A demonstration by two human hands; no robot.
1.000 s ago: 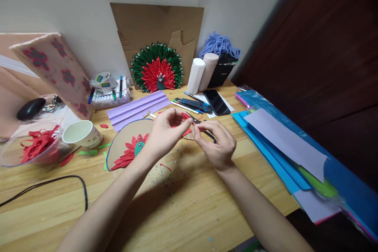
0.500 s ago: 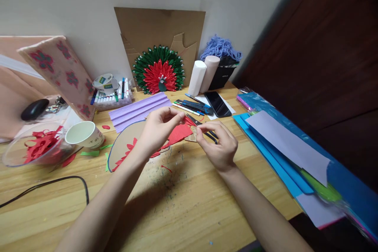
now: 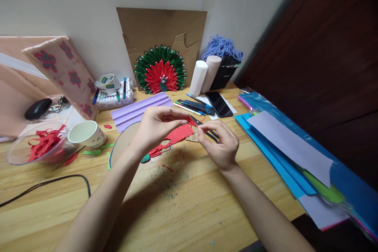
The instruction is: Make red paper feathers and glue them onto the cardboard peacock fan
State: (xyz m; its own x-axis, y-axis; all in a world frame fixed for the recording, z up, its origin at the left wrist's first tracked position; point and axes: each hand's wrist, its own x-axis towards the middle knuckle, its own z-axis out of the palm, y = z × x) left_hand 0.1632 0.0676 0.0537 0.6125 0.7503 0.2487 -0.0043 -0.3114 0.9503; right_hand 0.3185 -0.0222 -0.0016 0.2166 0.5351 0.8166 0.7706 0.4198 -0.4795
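Observation:
My left hand (image 3: 156, 126) is closed, thumb and fingers pinching a small red paper piece (image 3: 191, 122) above the table. Facing it, my right hand (image 3: 221, 143) pinches at the piece's other end, the grip partly hidden by the fingers. Black-handled scissors (image 3: 212, 136) lie behind my right fingers. Beneath my hands is a red paper sheet (image 3: 180, 134), with red paper petals (image 3: 156, 150) and a green bit (image 3: 145, 158) close by. A round cardboard piece with a blue edge (image 3: 122, 141) is largely covered by my left forearm.
At the left stand a clear bowl of red scraps (image 3: 44, 145) and a paper cup (image 3: 87, 134). Pens (image 3: 193, 106), a phone (image 3: 219, 104) and purple folded paper (image 3: 138, 110) lie farther back. A red-green peacock craft (image 3: 161, 71) leans on cardboard. Coloured sheets (image 3: 289, 145) lie right.
My left hand has turned slightly and its fingers have straightened. The green bit now shows beside its wrist. My right hand has barely moved; the whole view has shifted a little.

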